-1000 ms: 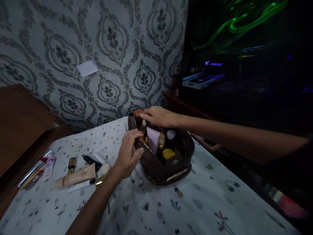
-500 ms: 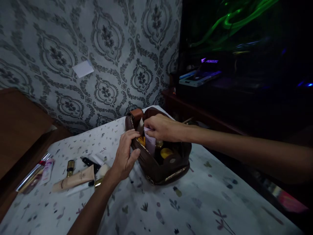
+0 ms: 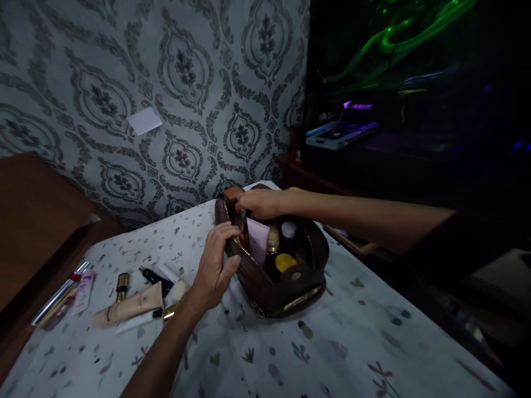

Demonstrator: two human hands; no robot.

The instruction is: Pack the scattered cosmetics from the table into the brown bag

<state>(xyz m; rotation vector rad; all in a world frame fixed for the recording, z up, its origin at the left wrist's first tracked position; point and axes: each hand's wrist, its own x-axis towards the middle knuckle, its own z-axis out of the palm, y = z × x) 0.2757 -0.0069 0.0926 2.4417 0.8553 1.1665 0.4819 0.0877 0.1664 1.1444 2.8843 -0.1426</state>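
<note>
A brown cosmetic bag [image 3: 286, 296] stands open on the cloth-covered surface. My left hand [image 3: 218, 265] rests its extended fingers on the bag's near-left zipped rim, the thumb spread apart. Inside the back-left part of the bag is my right hand [image 3: 261, 203], its fingers curled downward; what they pinch is hidden. Just in front of it a lilac tube [image 3: 258, 241] leans upright in the bag. Beside the tube are a gold-toned jar [image 3: 272, 240], a container with a pale cap [image 3: 289, 229] and a round yellow item [image 3: 285, 262].
Left of the bag lie a beige tube [image 3: 130, 305], a gold lipstick-like case [image 3: 122, 286], a black item [image 3: 155, 281], a white pen-like stick [image 3: 139, 321] and a pink-white tube [image 3: 84, 290]. Patterned wallpaper [image 3: 186, 66] rises behind. A dark desk edge [image 3: 309, 171] borders the right.
My right hand has let go of the lilac tube, which stays in the bag, and has moved back and left. My left hand keeps its place at the rim.
</note>
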